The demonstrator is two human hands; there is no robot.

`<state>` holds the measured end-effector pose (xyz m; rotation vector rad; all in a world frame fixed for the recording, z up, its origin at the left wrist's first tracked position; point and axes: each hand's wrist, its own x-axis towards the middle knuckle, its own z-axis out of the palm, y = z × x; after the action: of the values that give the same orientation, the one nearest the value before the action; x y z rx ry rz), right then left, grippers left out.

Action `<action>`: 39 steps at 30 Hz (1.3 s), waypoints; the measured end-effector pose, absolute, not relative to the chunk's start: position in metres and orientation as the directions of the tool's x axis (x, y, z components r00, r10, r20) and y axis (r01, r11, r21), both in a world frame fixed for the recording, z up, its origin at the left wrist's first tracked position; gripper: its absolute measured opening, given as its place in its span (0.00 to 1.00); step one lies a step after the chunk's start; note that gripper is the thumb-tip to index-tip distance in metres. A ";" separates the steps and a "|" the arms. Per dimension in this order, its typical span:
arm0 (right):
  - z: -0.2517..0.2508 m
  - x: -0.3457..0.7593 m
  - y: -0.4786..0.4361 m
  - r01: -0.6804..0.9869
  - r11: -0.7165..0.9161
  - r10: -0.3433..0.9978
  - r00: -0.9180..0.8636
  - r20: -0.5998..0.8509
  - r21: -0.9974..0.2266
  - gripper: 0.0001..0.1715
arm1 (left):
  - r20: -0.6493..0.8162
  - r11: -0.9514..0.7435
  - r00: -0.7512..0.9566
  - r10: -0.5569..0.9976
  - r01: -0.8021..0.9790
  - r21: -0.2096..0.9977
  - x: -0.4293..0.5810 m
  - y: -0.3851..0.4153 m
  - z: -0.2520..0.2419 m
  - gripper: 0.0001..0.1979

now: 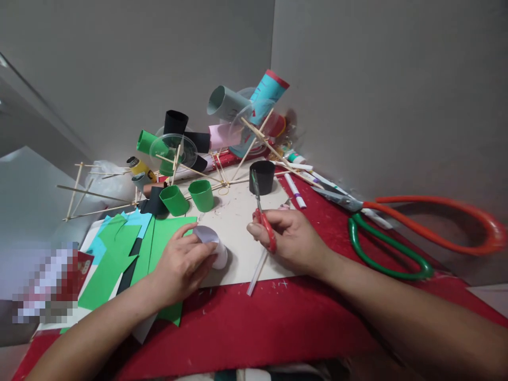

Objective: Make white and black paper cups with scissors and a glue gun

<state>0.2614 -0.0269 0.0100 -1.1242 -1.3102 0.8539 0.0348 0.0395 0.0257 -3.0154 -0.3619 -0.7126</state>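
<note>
My left hand (186, 262) is closed around a small white paper cup (219, 256), held just over the white board (242, 267). In my right hand (291, 238) is a small pair of scissors (265, 227) with red handles, its blades pointing up and away from me. Behind the blade tips stands a black paper cup (262, 178). Two green paper cups, a left one (174, 201) and a right one (201, 196), stand beyond my left hand. A translucent stick (257, 272) lies below my right hand.
Green paper sheets (107, 275) and blue scraps lie at the left. Large scissors (369, 206) with orange and green handles rest at the right. Behind stand stick frames (262, 135) carrying clear discs and paper tubes (270, 92). A white marker (295, 190) lies on the red cloth (254, 328).
</note>
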 end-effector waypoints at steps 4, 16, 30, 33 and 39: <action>0.012 0.261 -0.027 0.073 0.294 0.951 0.082 0.299 -0.953 0.29 | 0.452 -0.979 0.874 0.178 0.203 -0.008 0.045 0.042 0.024 0.08; 0.007 0.263 -0.020 0.123 0.324 0.940 0.073 0.334 -0.938 0.28 | 0.554 -0.921 0.738 0.386 0.283 0.266 0.039 0.039 0.016 0.37; 0.009 0.266 -0.019 0.100 0.379 0.917 0.092 0.388 -0.920 0.27 | 0.150 -0.381 0.591 0.793 0.289 0.878 0.082 0.043 -0.016 0.64; 0.011 0.266 -0.020 0.107 0.392 0.909 0.111 0.402 -0.914 0.27 | 0.136 -0.366 0.592 0.794 0.288 0.885 0.082 0.042 -0.014 0.60; 0.007 0.266 -0.020 0.118 0.402 0.904 0.107 0.414 -0.908 0.26 | 0.128 -0.370 0.575 0.808 0.326 0.870 0.081 0.043 -0.016 0.54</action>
<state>0.2658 -0.0203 0.0070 -1.0154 -1.3507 0.7572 0.0810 0.0435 -0.0163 -3.4613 -1.6214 -1.2557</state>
